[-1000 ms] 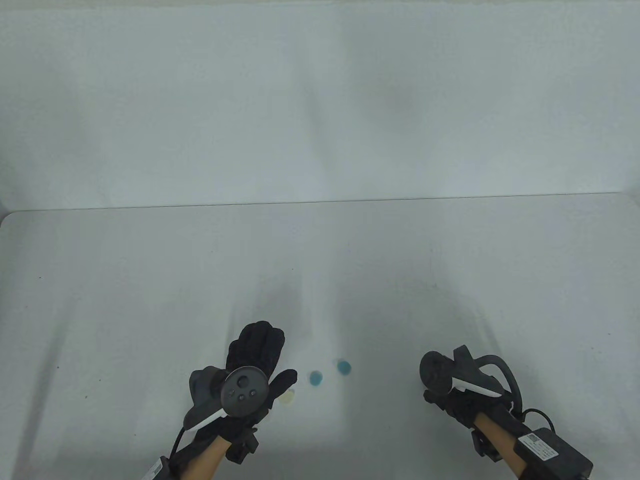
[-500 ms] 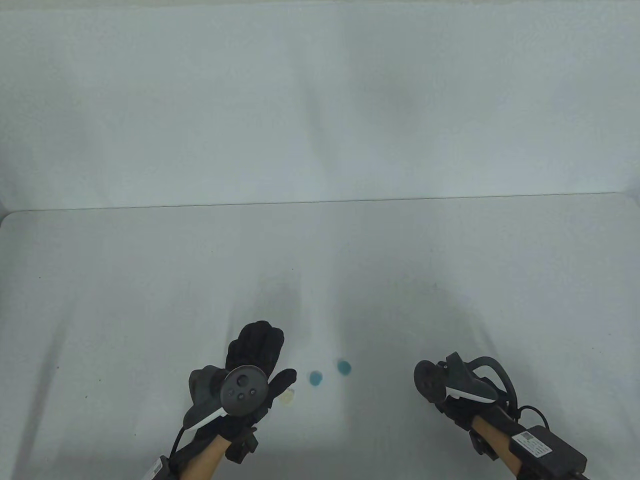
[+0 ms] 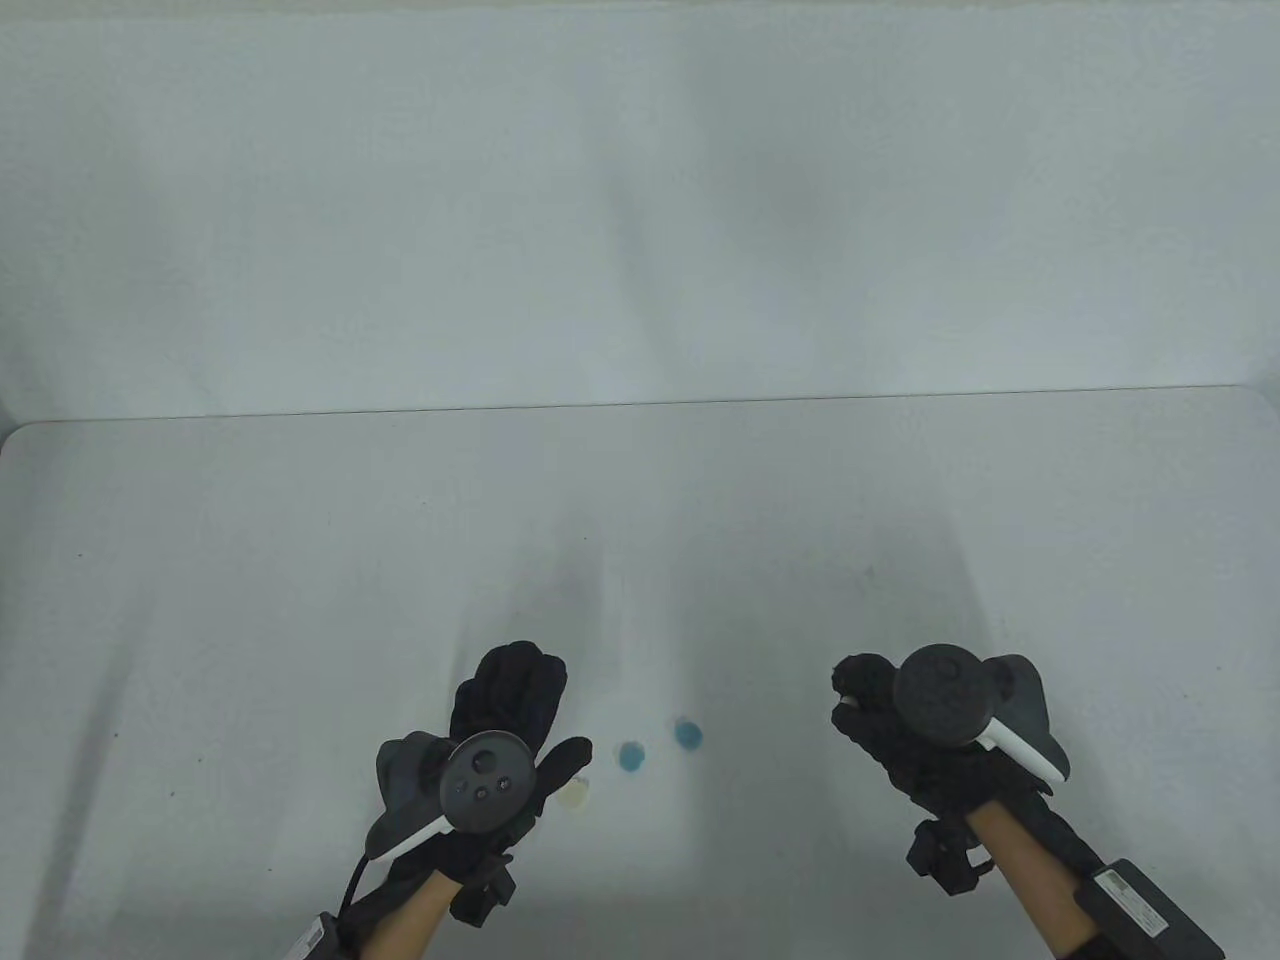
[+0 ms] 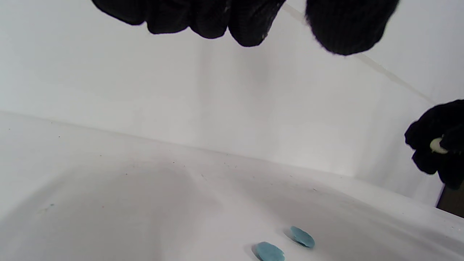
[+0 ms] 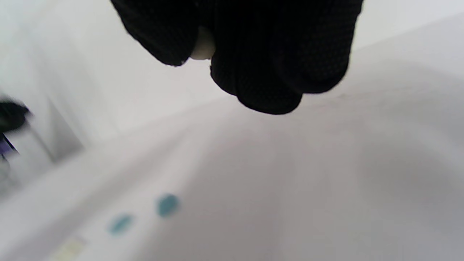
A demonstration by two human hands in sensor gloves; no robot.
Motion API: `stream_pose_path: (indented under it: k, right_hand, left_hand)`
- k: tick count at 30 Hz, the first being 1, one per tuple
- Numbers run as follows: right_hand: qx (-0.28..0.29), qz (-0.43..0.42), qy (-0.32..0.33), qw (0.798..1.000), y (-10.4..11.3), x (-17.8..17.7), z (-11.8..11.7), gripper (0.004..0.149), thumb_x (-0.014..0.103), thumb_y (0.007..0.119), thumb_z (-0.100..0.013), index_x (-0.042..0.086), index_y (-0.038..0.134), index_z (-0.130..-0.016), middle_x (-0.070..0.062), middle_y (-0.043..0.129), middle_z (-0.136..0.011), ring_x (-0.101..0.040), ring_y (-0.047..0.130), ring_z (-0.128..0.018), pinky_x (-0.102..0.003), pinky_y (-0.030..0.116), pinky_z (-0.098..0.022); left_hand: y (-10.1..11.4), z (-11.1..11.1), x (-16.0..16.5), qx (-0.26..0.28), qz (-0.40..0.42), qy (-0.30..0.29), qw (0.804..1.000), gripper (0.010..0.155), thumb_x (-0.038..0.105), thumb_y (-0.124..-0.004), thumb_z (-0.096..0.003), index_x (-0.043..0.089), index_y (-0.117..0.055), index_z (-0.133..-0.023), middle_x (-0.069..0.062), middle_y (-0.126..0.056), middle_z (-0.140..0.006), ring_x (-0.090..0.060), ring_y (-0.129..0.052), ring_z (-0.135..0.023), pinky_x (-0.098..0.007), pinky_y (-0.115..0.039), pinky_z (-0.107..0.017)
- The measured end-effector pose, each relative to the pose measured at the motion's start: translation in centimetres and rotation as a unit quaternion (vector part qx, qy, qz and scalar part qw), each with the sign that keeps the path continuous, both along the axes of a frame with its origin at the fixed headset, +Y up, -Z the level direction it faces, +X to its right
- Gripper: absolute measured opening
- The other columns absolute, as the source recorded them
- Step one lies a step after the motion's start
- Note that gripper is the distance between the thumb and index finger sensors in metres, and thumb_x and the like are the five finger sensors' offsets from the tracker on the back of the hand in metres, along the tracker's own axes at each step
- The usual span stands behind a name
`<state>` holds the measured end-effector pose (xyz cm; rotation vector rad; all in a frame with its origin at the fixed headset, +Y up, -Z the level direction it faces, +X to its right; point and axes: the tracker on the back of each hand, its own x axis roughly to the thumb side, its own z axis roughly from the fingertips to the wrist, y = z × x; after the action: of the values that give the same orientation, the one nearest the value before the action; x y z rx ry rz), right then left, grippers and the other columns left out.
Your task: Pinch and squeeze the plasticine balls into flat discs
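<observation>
Two blue discs lay flat on the tabletop, lower centre; a pale disc sat beside the left hand, fingers spread wide. Right hand, lower right, pinched a pale plasticine piece.

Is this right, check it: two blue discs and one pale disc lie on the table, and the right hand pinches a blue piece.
One thing is wrong: the right hand pinches a pale piece, not blue, as the right wrist view shows. Two blue discs and the pale disc do lie on the table.
</observation>
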<state>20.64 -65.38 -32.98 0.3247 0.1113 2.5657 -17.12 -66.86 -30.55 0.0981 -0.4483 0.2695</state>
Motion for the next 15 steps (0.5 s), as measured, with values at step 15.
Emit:
stream_pose_path:
  k: [15]
  right_hand:
    - [-0.204,-0.408,0.061,0.888,-4.2,-2.2,0.1,0.047,0.042,0.074,-0.059,0.008,0.081,-0.091,-0.014,0.096,-0.075,-0.027,0.104,-0.054,-0.027,0.094,-0.035]
  left_hand:
    - [0.0,0.0,-0.1,-0.007,-0.002,0.004,1.000,0.077,0.047,-0.069,-0.0540,0.004,-0.047,-0.114,-0.029,-0.040,-0.116,-0.056,-0.044,-0.106,-0.064,-0.046,-0.073]
